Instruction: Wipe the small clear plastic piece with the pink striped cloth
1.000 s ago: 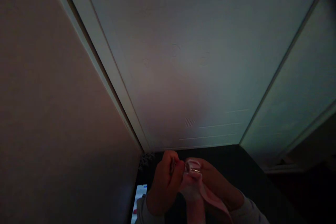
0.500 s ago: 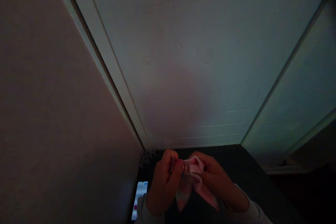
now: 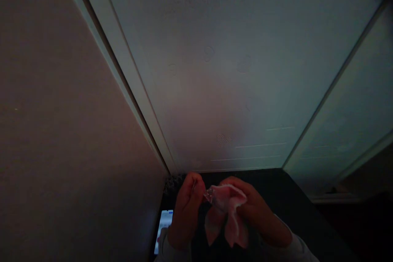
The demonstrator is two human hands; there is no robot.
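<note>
The scene is very dark. Low in the picture my two hands meet over a dark surface [image 3: 291,200]. My right hand [image 3: 256,213] is closed around a pink cloth [image 3: 227,211] that hangs down in two flaps. My left hand [image 3: 187,213] is pinched shut at the cloth's left end, where something small and shiny [image 3: 210,193] shows between the two hands. I cannot make out what that small thing is.
A lit phone screen [image 3: 163,225] lies on the dark surface just left of my left wrist. A pale panelled door or wall [image 3: 221,90] rises right behind my hands. A plain wall [image 3: 61,131] closes off the left side.
My right hand has shifted to the right and the pink cloth has loosened, now hanging in two flaps. My left hand has stayed pinched at nearly the same spot.
</note>
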